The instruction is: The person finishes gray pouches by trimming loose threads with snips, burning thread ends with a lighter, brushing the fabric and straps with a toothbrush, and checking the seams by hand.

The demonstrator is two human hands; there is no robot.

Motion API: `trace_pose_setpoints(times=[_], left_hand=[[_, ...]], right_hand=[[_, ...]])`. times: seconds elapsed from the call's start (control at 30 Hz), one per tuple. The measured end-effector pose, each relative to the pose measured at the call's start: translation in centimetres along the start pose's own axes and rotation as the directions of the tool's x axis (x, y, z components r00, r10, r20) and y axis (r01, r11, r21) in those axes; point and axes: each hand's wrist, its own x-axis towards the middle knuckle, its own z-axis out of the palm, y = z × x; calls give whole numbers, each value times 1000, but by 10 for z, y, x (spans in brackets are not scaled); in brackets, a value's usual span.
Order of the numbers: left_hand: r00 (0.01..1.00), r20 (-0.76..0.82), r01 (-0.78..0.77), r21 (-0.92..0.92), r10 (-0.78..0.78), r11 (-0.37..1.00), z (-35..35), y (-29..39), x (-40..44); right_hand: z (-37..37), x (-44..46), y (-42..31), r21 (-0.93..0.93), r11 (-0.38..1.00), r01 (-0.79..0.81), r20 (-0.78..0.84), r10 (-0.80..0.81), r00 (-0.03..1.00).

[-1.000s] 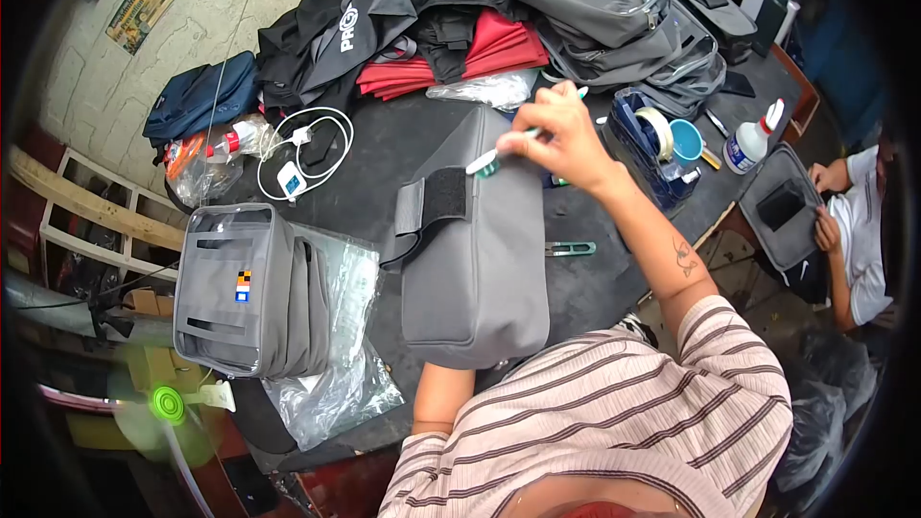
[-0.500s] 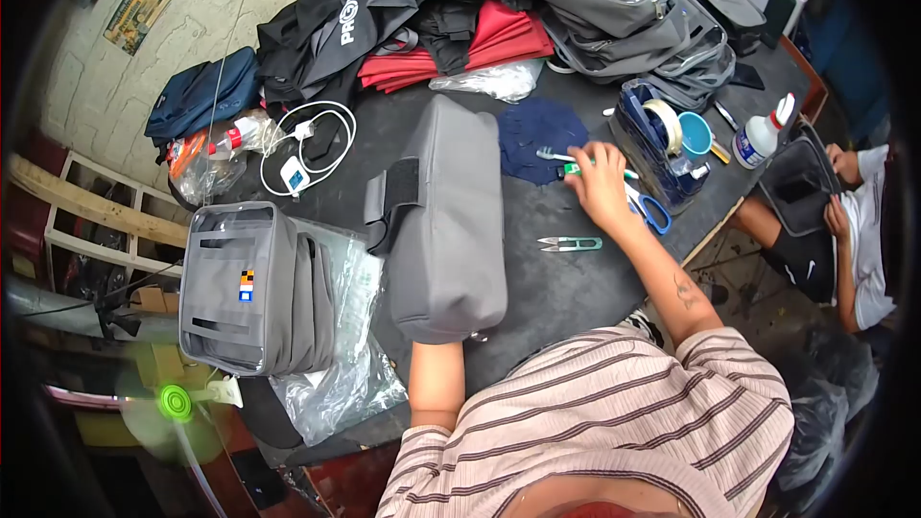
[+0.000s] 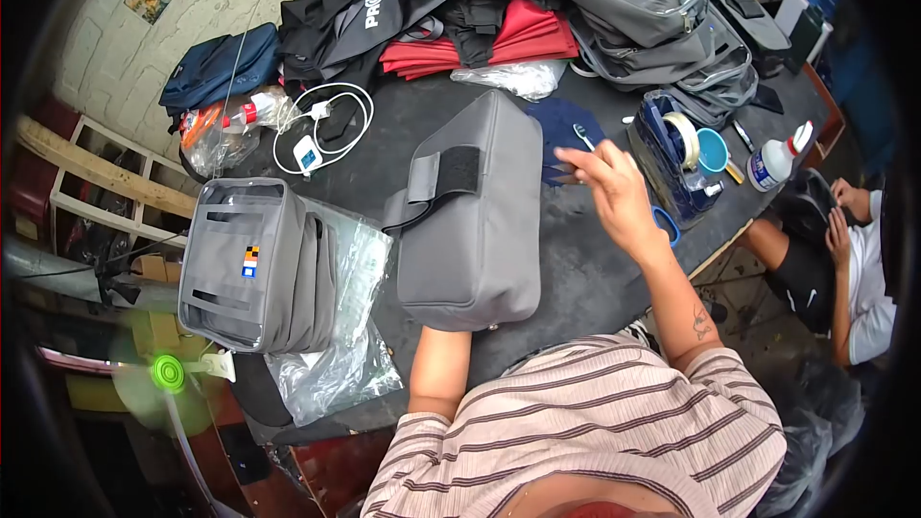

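Note:
A grey padded bag (image 3: 480,249) stands on the dark table in front of me, with a black hook-and-loop strap (image 3: 459,171) on its upper left side. My left forearm goes up under the bag's lower end, and the bag hides my left hand. To the right of the bag, my right hand (image 3: 614,190) is raised with its index finger stretched left and the other fingers curled. What it holds is hidden. Just beyond its fingers the head of a toothbrush (image 3: 582,132) shows over a dark blue cloth (image 3: 561,120).
Another grey bag (image 3: 235,264) sits on clear plastic (image 3: 350,364) at the left. Behind are a white cable (image 3: 369,115), red fabric (image 3: 480,53) and piled grey bags (image 3: 633,0). A tool holder (image 3: 657,149) and white bottle (image 3: 770,168) stand right. A co-worker (image 3: 859,269) sits beyond.
My right hand first had the toothbrush at the bag, then moved right to the blue cloth. The green snips that lay right of the bag no longer show. The bag has turned slightly.

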Motion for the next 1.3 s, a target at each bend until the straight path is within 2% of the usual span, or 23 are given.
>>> trace_pose_setpoints(times=[0.07,0.13,0.17,0.7,0.77,0.83,0.87,0.93,1.0,1.03,1.07,1.1,1.13,1.17,1.27,1.3], left_hand=[[1000,11,-5,31,4,1000,3,0,0],[1000,30,-11,58,9,998,9,-1,-1],[999,38,-12,70,9,997,10,-1,-2],[992,123,-33,289,-3,957,15,-2,1],[991,136,-36,316,-8,948,15,-1,-1],[988,155,-40,341,-14,939,14,0,-4],[986,166,-43,352,-18,935,17,-1,-7],[983,181,-49,359,-18,932,19,-1,-6],[993,120,-78,610,5,788,20,3,-9],[993,121,-77,611,3,788,26,20,-6],[993,108,-45,726,-50,686,32,39,-5],[991,90,-19,823,-97,567,35,51,-2],[991,96,-25,822,-96,569,33,46,-3],[992,70,14,777,-109,630,30,42,-5],[985,-11,141,607,-170,782,26,27,-8],[981,-37,180,543,-191,820,23,23,-4]], right_hand=[[-13,15,-36,-29,993,118,-8,-119,993],[-16,22,-49,-165,945,284,13,-286,958],[-14,24,-53,-192,930,314,-20,-323,946],[-5,27,-60,-276,911,308,-25,-327,945],[-1,27,-56,-217,929,299,-37,-314,949],[18,26,-36,96,980,172,-6,-173,985],[27,25,-30,382,919,-104,169,41,985],[41,21,-25,594,768,-237,260,95,961],[52,18,-18,622,747,-236,273,75,959],[61,16,-11,720,649,-247,286,46,957],[66,13,-6,803,538,-257,296,15,955],[66,12,-4,802,539,-255,294,16,956],[64,10,-1,843,385,-374,403,8,915],[63,8,2,844,222,-488,505,-21,863],[72,3,11,854,-71,-515,517,7,856],[69,5,0,858,-60,-510,514,86,854]])
